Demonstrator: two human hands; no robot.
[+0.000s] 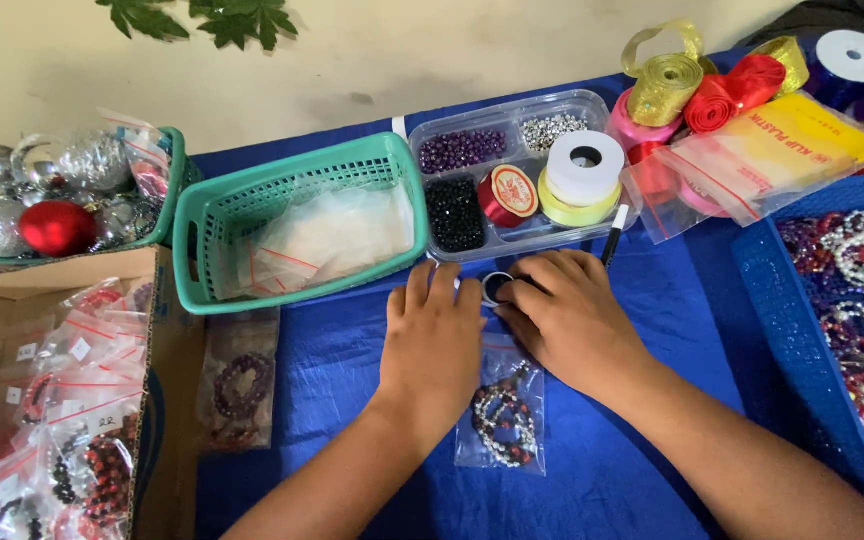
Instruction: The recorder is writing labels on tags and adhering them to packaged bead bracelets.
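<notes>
Left hand [432,335] flat, fingers spread on clear bead-bracelet bag [502,420], which runs back under both palms | right hand [564,318] fingers curled narrow around small ring-shaped tape roll [497,287] at fingertips | advice: keep bag pinned flat on desk [652,300], press evenly.

Bare forearms — no sleeves, rings.

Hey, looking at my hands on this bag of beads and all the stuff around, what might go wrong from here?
1. The small clear bag of beads lies under both hands, the left hand and the right hand; pressing hard may split it and scatter beads.
2. The open bead tray sits just past the fingertips; a forward nudge might spill it.
3. The black pen beside the right hand may roll away.
</notes>
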